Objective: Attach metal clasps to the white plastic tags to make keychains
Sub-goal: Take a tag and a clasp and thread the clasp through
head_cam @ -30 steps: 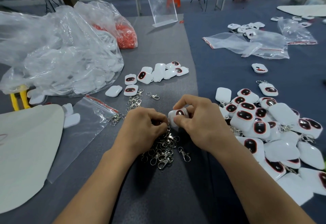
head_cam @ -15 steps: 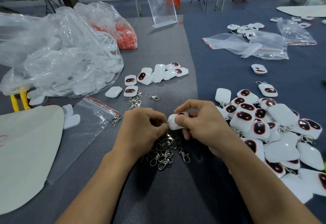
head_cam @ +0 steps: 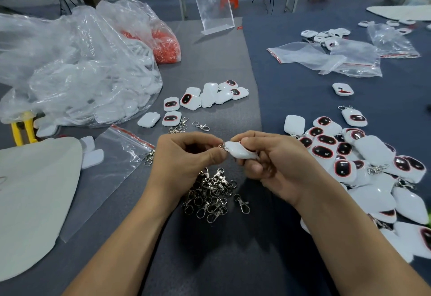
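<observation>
My right hand (head_cam: pixel 275 162) grips a white plastic tag (head_cam: pixel 238 150), its back side turned up. My left hand (head_cam: pixel 184 158) pinches a metal clasp (head_cam: pixel 221 147) at the tag's left tip; most of the clasp is hidden by my fingers. Just below both hands lies a heap of loose metal clasps (head_cam: pixel 210 193) on the grey mat. A small group of white tags with black and red faces (head_cam: pixel 205 97) lies beyond my hands. At the right spreads a pile of tags with clasps on them (head_cam: pixel 363 167).
A large clear bag of white tags (head_cam: pixel 77 74) and a bag of orange pieces (head_cam: pixel 165 44) sit at the left. A flat zip bag (head_cam: pixel 112 162) and a white sheet (head_cam: pixel 30 190) lie near left. Empty bags (head_cam: pixel 338 57) and an acrylic stand (head_cam: pixel 214 4) are farther back.
Both hands have lifted slightly off the clasp heap. The tag has turned in my right hand so its white back faces up, and the clasp now meets its left tip.
</observation>
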Demonstrator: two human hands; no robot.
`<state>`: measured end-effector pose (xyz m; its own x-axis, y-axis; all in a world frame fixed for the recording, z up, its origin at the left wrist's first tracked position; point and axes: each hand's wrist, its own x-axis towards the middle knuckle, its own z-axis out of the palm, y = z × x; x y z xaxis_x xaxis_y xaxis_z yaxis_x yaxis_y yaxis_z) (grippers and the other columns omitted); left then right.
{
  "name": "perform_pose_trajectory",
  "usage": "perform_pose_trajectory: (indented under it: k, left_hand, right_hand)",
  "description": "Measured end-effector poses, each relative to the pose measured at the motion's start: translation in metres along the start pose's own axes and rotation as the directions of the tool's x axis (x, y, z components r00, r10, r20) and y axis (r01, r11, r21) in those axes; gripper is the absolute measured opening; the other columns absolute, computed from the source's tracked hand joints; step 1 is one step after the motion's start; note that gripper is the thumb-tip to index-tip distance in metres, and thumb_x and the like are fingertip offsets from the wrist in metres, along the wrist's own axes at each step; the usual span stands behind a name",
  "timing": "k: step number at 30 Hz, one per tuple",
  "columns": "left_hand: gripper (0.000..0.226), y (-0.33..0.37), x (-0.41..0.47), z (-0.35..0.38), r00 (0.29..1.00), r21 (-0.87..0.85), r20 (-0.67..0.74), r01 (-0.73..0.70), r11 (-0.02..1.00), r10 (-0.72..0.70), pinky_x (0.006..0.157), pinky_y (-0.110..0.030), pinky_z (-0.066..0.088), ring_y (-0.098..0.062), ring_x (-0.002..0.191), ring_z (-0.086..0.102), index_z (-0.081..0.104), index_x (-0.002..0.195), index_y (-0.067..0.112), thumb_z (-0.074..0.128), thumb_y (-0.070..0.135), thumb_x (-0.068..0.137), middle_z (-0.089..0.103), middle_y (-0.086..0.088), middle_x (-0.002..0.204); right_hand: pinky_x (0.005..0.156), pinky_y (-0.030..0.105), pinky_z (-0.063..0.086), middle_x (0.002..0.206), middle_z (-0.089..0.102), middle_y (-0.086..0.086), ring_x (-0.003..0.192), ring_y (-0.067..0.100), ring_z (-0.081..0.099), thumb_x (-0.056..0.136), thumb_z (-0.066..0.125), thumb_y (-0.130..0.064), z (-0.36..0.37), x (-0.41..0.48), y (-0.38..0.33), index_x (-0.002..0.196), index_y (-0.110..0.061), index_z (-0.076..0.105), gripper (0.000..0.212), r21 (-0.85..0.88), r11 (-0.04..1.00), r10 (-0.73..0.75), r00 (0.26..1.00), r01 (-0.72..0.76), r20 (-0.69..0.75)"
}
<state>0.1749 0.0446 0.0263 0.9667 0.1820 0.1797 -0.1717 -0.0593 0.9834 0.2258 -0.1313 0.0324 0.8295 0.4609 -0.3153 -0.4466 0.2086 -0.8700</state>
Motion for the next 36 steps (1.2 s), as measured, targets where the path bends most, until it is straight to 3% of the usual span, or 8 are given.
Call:
perform_pose_trajectory:
  k: [8, 12, 18, 23, 27, 30, 33, 36]
  left_hand:
    - [0.011, 0.003, -0.001, 0.000, 1.000, 0.058, 0.011, -0.020, 0.998, 0.019, 0.060, -0.020, 0.046, -0.008, 0.061, 0.057, 0.079, 0.072, 0.015, 0.085, 0.007, 0.068, 0.071, 0.000, 0.065]
    - [0.016, 0.000, 0.001, -0.003, 0.998, 0.258, 0.042, -0.051, 0.965, 0.041, 0.056, -0.019, 0.040, -0.005, 0.055, 0.050, 0.079, 0.071, 0.019, 0.086, 0.005, 0.071, 0.066, 0.000, 0.062]
    - [0.005, -0.009, -0.007, -0.003, 0.943, 0.720, 0.056, -0.265, 0.641, 0.328, 0.060, -0.026, 0.044, -0.009, 0.062, 0.055, 0.074, 0.071, 0.023, 0.076, 0.025, 0.075, 0.059, 0.009, 0.062]
    - [0.016, -0.006, -0.001, 0.001, 0.995, 0.230, -0.077, -0.050, 0.972, 0.069, 0.054, -0.016, 0.043, -0.003, 0.056, 0.054, 0.080, 0.077, 0.024, 0.083, 0.007, 0.076, 0.071, 0.003, 0.064]
    - [0.010, -0.003, -0.002, 0.009, 0.997, 0.001, -0.034, 0.075, 0.997, -0.075, 0.060, -0.021, 0.047, -0.009, 0.062, 0.056, 0.082, 0.083, 0.016, 0.079, 0.006, 0.082, 0.071, -0.006, 0.068]
    - [0.008, -0.005, -0.001, 0.007, 0.996, 0.127, -0.092, 0.029, 0.992, -0.017, 0.057, -0.021, 0.046, -0.006, 0.058, 0.053, 0.082, 0.079, 0.018, 0.081, 0.010, 0.080, 0.069, -0.007, 0.064]
    - [0.014, -0.008, -0.005, 0.004, 0.951, 0.654, 0.052, -0.263, 0.709, 0.305, 0.061, -0.028, 0.042, -0.010, 0.057, 0.051, 0.076, 0.070, 0.017, 0.075, 0.023, 0.082, 0.058, 0.001, 0.058]
    - [0.015, -0.008, -0.009, 0.010, 0.838, 0.830, 0.271, -0.453, 0.325, 0.474, 0.065, -0.033, 0.039, -0.019, 0.059, 0.050, 0.076, 0.073, 0.017, 0.071, 0.023, 0.086, 0.054, 0.004, 0.060]
  right_hand:
    - [0.054, 0.031, 0.013, 0.063, 0.060, 0.017, 0.039, 0.013, 0.039, 0.096, 0.052, -0.001, 0.003, -0.001, 0.000, 0.091, -0.001, 0.070, 0.019, -0.005, 0.999, -0.046, 0.999, 0.046, -0.018]
    - [0.042, 0.021, 0.031, 0.065, 0.066, 0.009, 0.038, 0.013, 0.041, 0.093, 0.058, -0.001, 0.006, -0.002, 0.002, 0.082, -0.009, 0.072, 0.020, -0.090, 0.984, -0.160, 0.982, 0.151, -0.103]
    - [0.039, 0.019, 0.031, 0.060, 0.063, 0.005, 0.037, 0.014, 0.041, 0.095, 0.060, 0.001, 0.017, 0.002, 0.014, 0.083, -0.009, 0.070, 0.018, -0.259, 0.919, -0.346, 0.924, 0.298, -0.164]
    - [0.041, 0.022, 0.027, 0.063, 0.066, 0.010, 0.039, 0.014, 0.044, 0.098, 0.054, -0.001, 0.015, 0.001, 0.010, 0.089, -0.006, 0.070, 0.019, 0.046, 0.988, -0.140, 0.979, 0.148, -0.151]
    - [0.040, 0.022, 0.026, 0.058, 0.061, 0.010, 0.038, 0.014, 0.043, 0.099, 0.050, -0.001, 0.013, 0.002, 0.009, 0.089, -0.004, 0.069, 0.021, 0.153, 0.982, -0.090, 0.988, 0.108, -0.122]
    - [0.038, 0.021, 0.028, 0.060, 0.063, 0.009, 0.038, 0.013, 0.043, 0.098, 0.053, -0.001, 0.014, 0.002, 0.012, 0.089, -0.007, 0.069, 0.019, 0.093, 0.980, -0.164, 0.975, 0.179, -0.151]
    - [0.043, 0.024, 0.037, 0.063, 0.065, 0.008, 0.043, 0.015, 0.045, 0.091, 0.063, -0.002, 0.015, 0.002, 0.016, 0.082, -0.018, 0.071, 0.020, -0.322, 0.878, -0.429, 0.881, 0.355, -0.198]
    - [0.051, 0.023, 0.045, 0.062, 0.064, 0.003, 0.051, 0.015, 0.052, 0.083, 0.070, -0.011, 0.015, 0.000, 0.019, 0.080, -0.028, 0.072, 0.018, -0.710, 0.558, -0.668, 0.740, 0.429, -0.078]
